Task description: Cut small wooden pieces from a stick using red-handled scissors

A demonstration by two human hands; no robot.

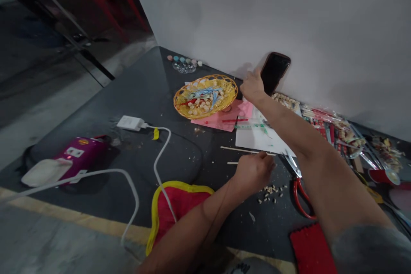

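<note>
My left hand (pixel 254 172) is closed low over the dark table, its fingertips pinched together. A thin pale stick (pixel 236 149) runs just behind its fingers, and a shorter stick (pixel 231 163) ends beside the knuckles; whether either is gripped is hidden. Further back, my right hand (pixel 253 86) reaches to the wall with fingers partly extended. It is at the left edge of a dark phone (pixel 275 70) leaning there; I cannot tell if they touch. Small cut pieces (pixel 272 192) lie scattered below my left hand. Red-handled scissors (pixel 302 199) lie partly under my right forearm.
A yellow woven basket (pixel 180 105) with small pale pieces stands on pink paper (pixel 215 123) near white paper (pixel 250 139). Paint pots (pixel 182 60) sit behind. A charger (pixel 130 123), its cable, and a purple power block (pixel 80 154) occupy the left; craft supplies (pixel 340 135) crowd the right.
</note>
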